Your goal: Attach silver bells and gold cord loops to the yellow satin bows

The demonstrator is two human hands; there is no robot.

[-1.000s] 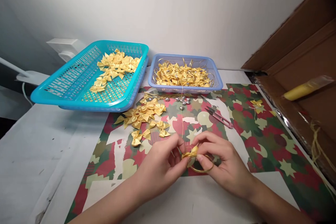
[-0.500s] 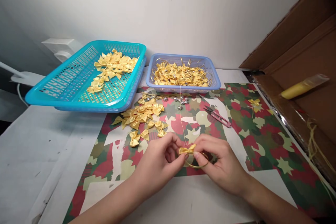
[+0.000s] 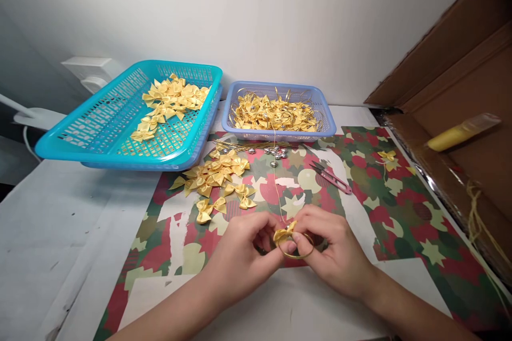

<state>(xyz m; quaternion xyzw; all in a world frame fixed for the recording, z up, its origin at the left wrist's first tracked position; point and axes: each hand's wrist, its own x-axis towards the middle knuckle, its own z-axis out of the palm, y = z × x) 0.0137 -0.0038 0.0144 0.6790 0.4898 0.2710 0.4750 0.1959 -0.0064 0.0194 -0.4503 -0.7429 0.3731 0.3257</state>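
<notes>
A yellow ribbon bow point(image 3: 283, 234) with a gold cord loop point(image 3: 298, 257) below it is pinched between my two hands near the table's front. My left hand point(image 3: 250, 248) is closed on the bow's left side, its thumb against the loop. On the other side, my right hand point(image 3: 330, 245) pinches the bow and the loop between thumb and forefinger. A thin thread point(image 3: 277, 189) runs up from the bow toward the purple basket. Several loose yellow bows point(image 3: 218, 173) lie left of the thread, and silver bells point(image 3: 276, 153) lie beyond my hands.
A turquoise basket point(image 3: 100, 157) with bows stands at the left, a purple basket point(image 3: 280, 135) with looped bows at the back. Pink thread snips point(image 3: 334, 178) lie to the right. A cardboard box point(image 3: 448, 74) borders the right side, with a yellow tube point(image 3: 460, 133).
The bow has tilted between my fingers, and the loop has shifted slightly left. My left thumb now presses lower, at the loop. The other things have stayed in place.
</notes>
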